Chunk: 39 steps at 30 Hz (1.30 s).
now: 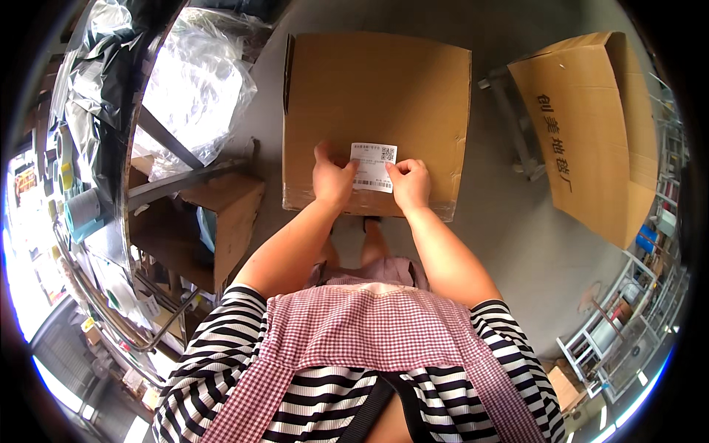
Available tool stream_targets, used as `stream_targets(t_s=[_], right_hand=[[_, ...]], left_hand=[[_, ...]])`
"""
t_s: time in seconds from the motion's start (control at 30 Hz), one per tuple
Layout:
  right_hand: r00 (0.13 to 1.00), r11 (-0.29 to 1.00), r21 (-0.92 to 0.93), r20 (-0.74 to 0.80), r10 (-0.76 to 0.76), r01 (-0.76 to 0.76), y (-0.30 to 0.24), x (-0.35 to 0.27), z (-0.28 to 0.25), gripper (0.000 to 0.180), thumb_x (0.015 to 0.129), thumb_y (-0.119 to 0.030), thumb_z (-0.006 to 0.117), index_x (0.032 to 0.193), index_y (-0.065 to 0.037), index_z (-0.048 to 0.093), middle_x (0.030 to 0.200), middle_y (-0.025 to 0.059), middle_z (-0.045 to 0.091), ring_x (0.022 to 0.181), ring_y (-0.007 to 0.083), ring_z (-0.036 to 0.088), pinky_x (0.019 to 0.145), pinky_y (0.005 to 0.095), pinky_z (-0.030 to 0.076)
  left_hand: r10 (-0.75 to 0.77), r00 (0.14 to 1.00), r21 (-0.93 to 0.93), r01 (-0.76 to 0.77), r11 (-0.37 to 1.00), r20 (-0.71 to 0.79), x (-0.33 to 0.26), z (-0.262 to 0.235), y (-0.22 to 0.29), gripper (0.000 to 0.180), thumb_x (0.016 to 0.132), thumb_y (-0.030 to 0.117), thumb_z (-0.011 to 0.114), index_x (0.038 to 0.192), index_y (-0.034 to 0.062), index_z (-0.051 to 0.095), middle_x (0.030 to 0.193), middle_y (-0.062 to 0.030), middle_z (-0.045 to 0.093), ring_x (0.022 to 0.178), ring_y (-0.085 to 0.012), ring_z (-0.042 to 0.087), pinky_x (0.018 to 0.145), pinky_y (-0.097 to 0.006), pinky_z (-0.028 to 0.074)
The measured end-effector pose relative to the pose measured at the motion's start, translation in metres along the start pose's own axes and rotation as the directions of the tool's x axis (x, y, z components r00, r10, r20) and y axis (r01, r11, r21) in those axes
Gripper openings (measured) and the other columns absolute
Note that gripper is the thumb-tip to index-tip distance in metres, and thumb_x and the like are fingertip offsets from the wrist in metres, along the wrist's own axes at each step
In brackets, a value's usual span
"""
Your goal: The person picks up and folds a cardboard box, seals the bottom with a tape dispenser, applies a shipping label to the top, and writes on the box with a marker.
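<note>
A white printed label (374, 168) with a square code and a barcode lies against the near part of a large brown cardboard box (377, 96). My left hand (332, 179) rests on the box at the label's left side, thumb on its edge and index finger apart from the thumb. At the label's right edge, my right hand (411, 184) has its fingers curled and pinched together on the corner area. Clear tape (436, 210) runs along the box's near edge. The undersides of both hands are hidden.
On the right stands another cardboard box (583, 140) with dark printing, beside a metal frame (515, 125). Clear plastic wrap (196, 92) and a metal-edged rack are on the left, above an open carton (236, 221). White metal racks (613, 332) stand at lower right.
</note>
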State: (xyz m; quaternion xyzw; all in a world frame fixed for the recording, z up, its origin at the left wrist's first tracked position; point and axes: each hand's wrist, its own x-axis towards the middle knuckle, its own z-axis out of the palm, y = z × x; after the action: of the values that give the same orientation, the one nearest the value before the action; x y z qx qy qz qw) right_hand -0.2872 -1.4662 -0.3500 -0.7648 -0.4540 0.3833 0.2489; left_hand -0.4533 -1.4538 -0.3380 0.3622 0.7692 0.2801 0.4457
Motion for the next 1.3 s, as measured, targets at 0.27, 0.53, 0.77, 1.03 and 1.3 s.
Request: stream_targets(t_s=[0.27,0.53,0.77,1.03,1.3], right_hand=[[0.999,0.987,-0.162,-0.037,-0.032,0.026,-0.020,0.006,0.016,0.028,0.081,-0.029,0.078,0.070,-0.006,0.067,0.083,0.0086,0.063,0.076,0.0289,0.063,0.070,0.0412,0.050],[0.996,0.975,-0.218,-0.073,-0.054,0.037,-0.015,0.012,0.019,0.028,0.081,-0.030,0.078,0.070,-0.006,0.067,0.083,0.0087,0.064,0.076,0.0297,0.064,0.069,0.0412,0.050],[0.992,0.963,-0.269,-0.113,-0.058,0.026,-0.015,0.013,0.021,0.028,0.081,-0.032,0.078,0.072,-0.007,0.067,0.081,0.0072,0.066,0.076,0.0292,0.065,0.069,0.0415,0.051],[0.994,0.934,-0.354,-0.078,-0.074,0.042,-0.019,0.017,0.019,0.035,0.080,-0.035,0.079,0.067,-0.007,0.062,0.078,0.0078,0.065,0.074,0.0303,0.065,0.067,0.0431,0.051],[0.994,0.979,-0.204,-0.108,0.001,-0.023,-0.013,0.021,0.008,0.020,0.086,-0.022,0.072,0.097,-0.010,0.060,0.083,0.0088,0.065,0.076,0.0314,0.066,0.067,0.0459,0.052]], left_hand=[[0.014,0.998,0.156,-0.005,0.988,-0.055,0.009,-0.012,0.002,0.078,0.079,0.017,0.075,0.144,0.0060,0.034,0.087,-0.0087,0.070,0.082,-0.0276,0.069,0.075,-0.040,0.054],[0.004,0.998,0.142,0.005,0.990,-0.063,0.016,-0.008,0.005,0.080,0.078,0.019,0.078,0.144,0.0072,0.035,0.084,-0.0069,0.072,0.082,-0.0264,0.070,0.076,-0.040,0.054],[-0.023,0.994,0.151,0.038,0.988,-0.106,0.017,0.000,0.004,0.078,0.077,0.020,0.079,0.142,0.0094,0.037,0.084,-0.0069,0.072,0.082,-0.0270,0.070,0.076,-0.041,0.053],[0.061,0.989,0.247,-0.026,0.969,-0.137,0.018,0.010,-0.003,0.077,0.077,0.022,0.079,0.141,0.0091,0.038,0.082,-0.0015,0.072,0.085,-0.0277,0.068,0.083,-0.044,0.049],[0.271,0.938,0.405,-0.166,0.899,-0.216,0.028,-0.006,-0.020,0.071,0.079,0.021,0.075,0.141,0.0118,0.043,0.123,-0.0086,0.062,0.114,-0.0331,0.055,0.096,-0.048,0.041]])
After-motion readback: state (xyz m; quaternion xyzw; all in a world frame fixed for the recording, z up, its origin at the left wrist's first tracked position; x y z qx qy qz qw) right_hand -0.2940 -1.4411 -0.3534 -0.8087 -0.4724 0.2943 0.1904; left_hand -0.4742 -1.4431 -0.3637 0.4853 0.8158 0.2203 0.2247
